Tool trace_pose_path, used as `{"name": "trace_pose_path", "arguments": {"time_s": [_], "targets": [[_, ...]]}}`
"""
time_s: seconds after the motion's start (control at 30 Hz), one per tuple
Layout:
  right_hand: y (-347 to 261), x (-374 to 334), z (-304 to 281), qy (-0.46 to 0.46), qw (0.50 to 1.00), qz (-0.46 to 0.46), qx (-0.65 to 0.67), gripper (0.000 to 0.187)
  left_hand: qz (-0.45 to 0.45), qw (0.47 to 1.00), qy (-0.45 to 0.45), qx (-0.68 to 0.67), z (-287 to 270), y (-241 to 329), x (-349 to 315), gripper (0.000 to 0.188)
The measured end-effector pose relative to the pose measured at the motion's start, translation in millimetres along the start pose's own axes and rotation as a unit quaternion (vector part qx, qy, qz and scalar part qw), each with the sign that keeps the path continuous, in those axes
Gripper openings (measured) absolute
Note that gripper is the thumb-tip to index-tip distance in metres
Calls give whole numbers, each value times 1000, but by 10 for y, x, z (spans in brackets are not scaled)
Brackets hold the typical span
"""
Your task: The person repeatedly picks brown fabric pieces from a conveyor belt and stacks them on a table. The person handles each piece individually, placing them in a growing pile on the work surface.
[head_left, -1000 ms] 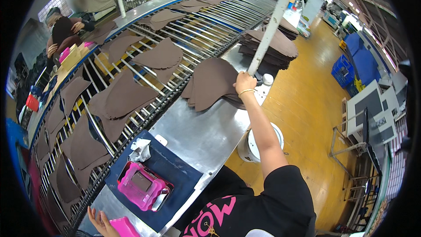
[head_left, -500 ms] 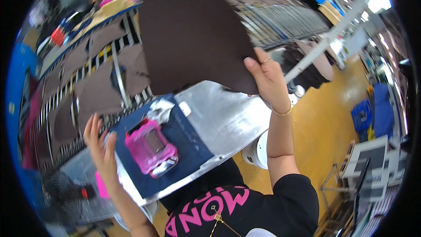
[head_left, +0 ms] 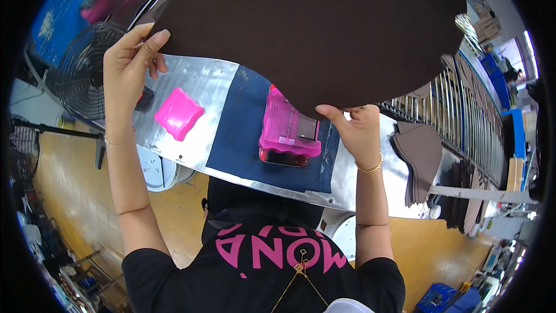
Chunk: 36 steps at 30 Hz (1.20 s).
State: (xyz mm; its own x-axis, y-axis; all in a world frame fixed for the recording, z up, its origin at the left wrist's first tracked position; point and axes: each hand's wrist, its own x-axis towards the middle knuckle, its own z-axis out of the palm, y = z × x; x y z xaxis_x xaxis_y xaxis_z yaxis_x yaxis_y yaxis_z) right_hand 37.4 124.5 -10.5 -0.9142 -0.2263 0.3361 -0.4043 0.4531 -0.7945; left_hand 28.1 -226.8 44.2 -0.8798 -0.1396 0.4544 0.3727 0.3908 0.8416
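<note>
A large dark brown cut panel [head_left: 313, 29] with curved edges, like leather or thick fabric, is held up in front of me. My left hand [head_left: 128, 64] pinches its left corner between thumb and fingers. At its lower edge, my right hand [head_left: 356, 133] grips the panel with the thumb on the near face. Beneath the panel, a pink plastic container [head_left: 281, 124] with a dark rectangular block inside sits on a dark blue mat [head_left: 237, 139]. The panel hides part of the container's surroundings. A wavy-edged pink plastic piece [head_left: 179, 113] lies on the metal table left of the mat.
A stack of brown cut panels [head_left: 420, 159] rests on the table's right end. Beyond it runs a conveyor of metal bars [head_left: 463, 101] carrying more panels. A black fan [head_left: 87, 69] stands at the left. White buckets [head_left: 153, 168] are below the metal table [head_left: 194, 78].
My left hand has risen from near the mat and taken hold of the panel's left corner. The panel is now stretched between both hands. The view has turned to the left.
</note>
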Motion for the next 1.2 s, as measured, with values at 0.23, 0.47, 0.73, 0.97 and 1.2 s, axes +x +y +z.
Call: {"name": "trace_pose_path", "arguments": {"time_s": [0.23,0.47,0.73,0.97,1.2], "targets": [[129,-16,93,19,991,-109,-72,15,-23,998,-53,29,-110,-212,-242,12],[395,-424,-299,12,986,-51,-156,14,-117,976,-181,2,427,-222,-422,9],[1080,-1376,-666,136,979,150,4,11,112,944,-297,88,1229,-56,-353,11],[927,-1738,-1585,257,950,175,10,7,251,882,-380,125,1897,252,-337,11],[888,-1391,-2537,291,940,172,33,9,251,912,-322,35,2160,552,-55,25]]}}
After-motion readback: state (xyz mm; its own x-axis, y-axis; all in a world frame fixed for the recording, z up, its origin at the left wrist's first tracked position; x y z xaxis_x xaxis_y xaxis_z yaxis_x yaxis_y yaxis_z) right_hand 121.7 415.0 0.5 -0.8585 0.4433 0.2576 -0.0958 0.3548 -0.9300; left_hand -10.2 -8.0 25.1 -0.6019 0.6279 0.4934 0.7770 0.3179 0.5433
